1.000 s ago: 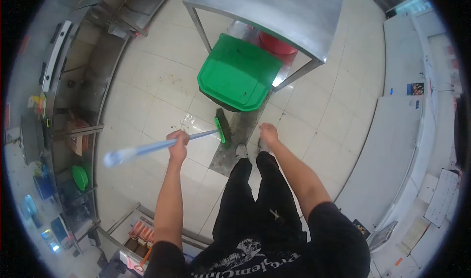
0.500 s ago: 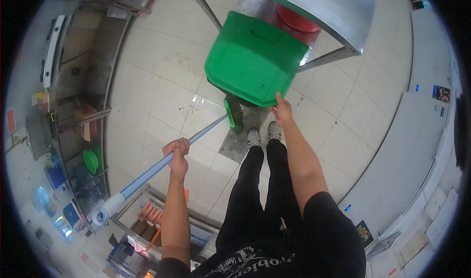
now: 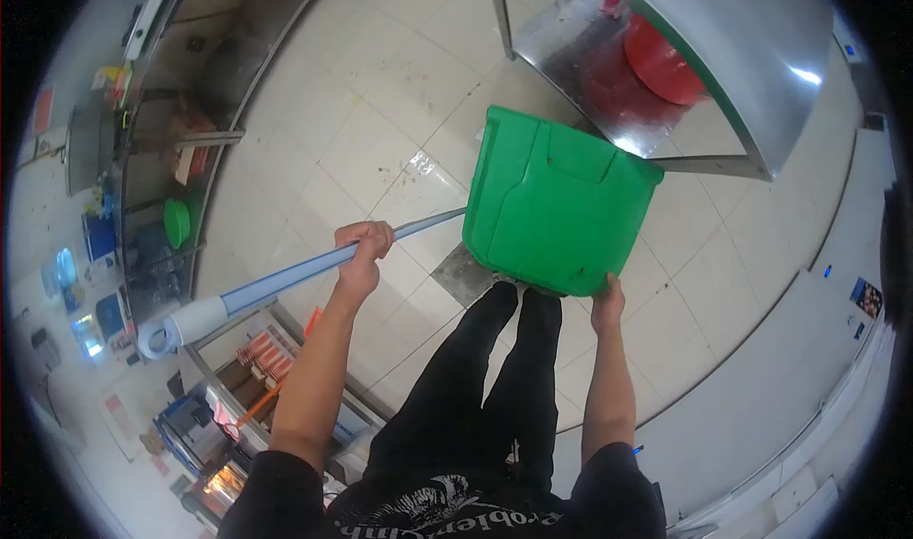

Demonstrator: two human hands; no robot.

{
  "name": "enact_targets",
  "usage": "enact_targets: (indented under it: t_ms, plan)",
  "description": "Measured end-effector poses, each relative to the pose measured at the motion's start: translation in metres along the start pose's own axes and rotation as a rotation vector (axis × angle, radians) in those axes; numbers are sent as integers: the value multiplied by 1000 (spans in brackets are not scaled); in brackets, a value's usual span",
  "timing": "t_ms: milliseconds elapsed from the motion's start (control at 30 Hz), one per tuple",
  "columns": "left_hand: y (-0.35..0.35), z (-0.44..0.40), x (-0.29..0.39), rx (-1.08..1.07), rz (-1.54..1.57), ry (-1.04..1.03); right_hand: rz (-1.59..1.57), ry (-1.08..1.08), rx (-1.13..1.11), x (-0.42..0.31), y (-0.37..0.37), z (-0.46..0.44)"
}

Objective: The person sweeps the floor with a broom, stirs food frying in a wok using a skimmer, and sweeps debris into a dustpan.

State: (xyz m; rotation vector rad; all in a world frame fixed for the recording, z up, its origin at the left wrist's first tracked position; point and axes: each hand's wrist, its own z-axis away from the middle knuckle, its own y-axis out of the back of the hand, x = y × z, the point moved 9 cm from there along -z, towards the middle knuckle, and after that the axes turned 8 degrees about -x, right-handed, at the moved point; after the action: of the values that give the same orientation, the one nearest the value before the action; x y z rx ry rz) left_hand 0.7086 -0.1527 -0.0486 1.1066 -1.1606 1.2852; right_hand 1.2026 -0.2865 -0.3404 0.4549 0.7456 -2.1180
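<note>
Broom handle [image 3: 285, 282], pale blue with a white end piece, is held in the left hand [image 3: 363, 249], fingers wrapped closed around the shaft. White end lies toward lower left; shaft slants up and right to the left edge of the green bin lid [image 3: 561, 206], where it passes out of sight, broom head hidden.

Right hand [image 3: 609, 301] is at the near right corner of the lid: thumb against the rim, other fingers partly hidden, closed on the edge.

Lid location: directly ahead of the person's feet, shoes mostly covered by it, beside the steel bench [image 3: 761, 54]. Contact between lid and bench frame: cannot tell. Lower shelf [image 3: 566, 49] of the bench carries a red tub [image 3: 658, 63].

Tiled floor [image 3: 333, 177] shows small scraps [image 3: 409, 82] left of the lid and a dark grey patch [image 3: 456, 274] by its near left corner. Green bowl [image 3: 177, 223] sits in the metal shelving [image 3: 223, 139] at far left
</note>
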Motion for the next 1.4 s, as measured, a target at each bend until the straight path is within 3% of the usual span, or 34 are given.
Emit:
enact_targets:
  t_ms: [267,400,533,800,867,1000,1067,1100,1167,1200,1333,1400]
  plan:
    - [15,14,-6,-2,5,20,101,52,129,50,30,48]
    - [21,22,-6,-15,5,25,-56,-23,164,81,59,95]
    - [19,27,-8,-37,-4,11,-214,60,236,105,91,138]
    - [-34,22,16,-122,-5,-8,-498,151,475,126,182,209]
    - [-56,16,30,-159,21,-29,-496,83,613,124,209,230]
    - [-94,13,53,-186,64,-56,-471,43,628,108,241,254]
    - [-122,12,75,-227,44,-70,-80,-131,1091,65,228,304]
    - [-138,14,85,-256,22,-65,-94,-111,1088,62,227,305]
    - [-168,18,90,-295,-92,-69,531,261,1179,4,220,315]
    - [-184,22,91,-315,-214,-55,722,468,1035,-28,187,311]
    - [-266,46,106,-418,-412,-282,959,845,333,-176,-23,346]
    - [-304,51,98,-559,-370,-211,988,1011,52,-240,-129,387]
